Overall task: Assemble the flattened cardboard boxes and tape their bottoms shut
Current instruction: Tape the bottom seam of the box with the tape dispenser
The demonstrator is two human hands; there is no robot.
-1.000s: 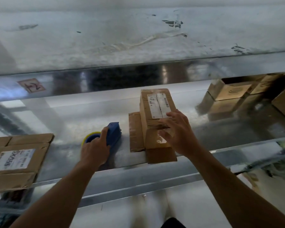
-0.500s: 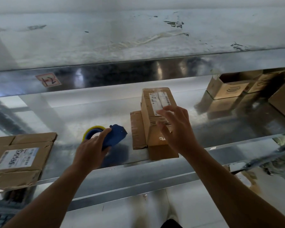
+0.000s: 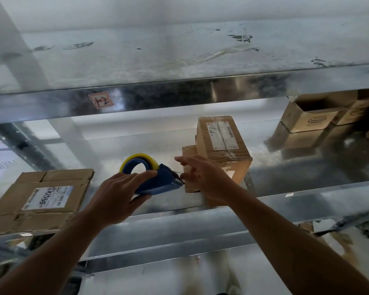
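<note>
Since half a second ago my left grip (image 3: 117, 194) has swung the blue tape dispenser (image 3: 158, 183) rightward, its nose now just beside the small box (image 3: 222, 143); fingers and thumb wrap its body. My right grip (image 3: 205, 177) has come off the box top and hangs before it, fingers spread and loose, holding nothing I can make out, hiding the box's lower near corner. A flattened box (image 3: 41, 199) lies far left on the metal shelf (image 3: 307, 201); open cartons (image 3: 307, 118) sit back right. The small box stands mid-shelf, white labels on top, a flap lying out to its left.
</note>
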